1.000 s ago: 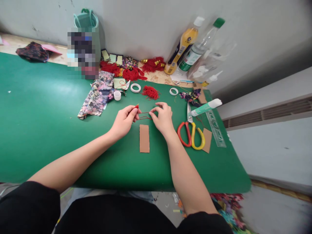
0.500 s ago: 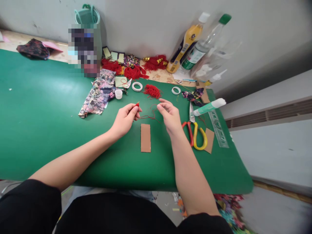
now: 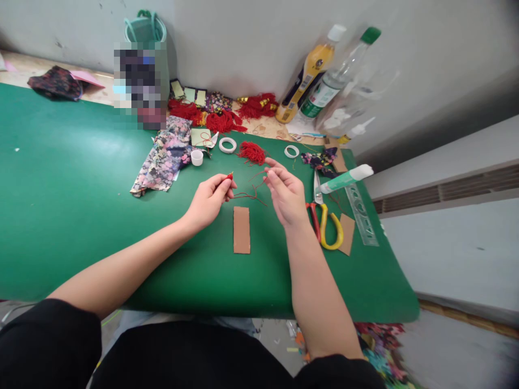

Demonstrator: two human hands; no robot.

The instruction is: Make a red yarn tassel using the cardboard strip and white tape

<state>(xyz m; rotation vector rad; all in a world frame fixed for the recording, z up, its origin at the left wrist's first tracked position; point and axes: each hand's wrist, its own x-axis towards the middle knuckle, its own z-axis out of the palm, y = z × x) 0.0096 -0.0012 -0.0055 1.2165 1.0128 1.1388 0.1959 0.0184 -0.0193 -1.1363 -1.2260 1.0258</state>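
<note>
My left hand [image 3: 211,199] pinches a small red piece with a yellowish tip [image 3: 230,176] between thumb and fingers; most of it is hidden, so its kind is unclear. Thin dark red thread [image 3: 245,195] trails from below that hand toward the right. Thumb and forefinger of my right hand [image 3: 285,193] are closed on a part of this thread, above the table. A brown cardboard strip [image 3: 242,230] lies flat just below and between both hands. Beyond them rests a loose bundle of red threads [image 3: 252,153].
Red-and-yellow-handled scissors [image 3: 326,224], a glue stick [image 3: 347,179] and a clear ruler [image 3: 361,213] lie right of my right arm. Tape rolls [image 3: 227,145], a white cap [image 3: 197,158] and floral fabric [image 3: 160,156] lie farther back. Bottles [image 3: 324,92] stand by the wall.
My right hand has shifted slightly right, and its thumb and forefinger now pinch the thread. My left hand stays nearly in place with the red piece.
</note>
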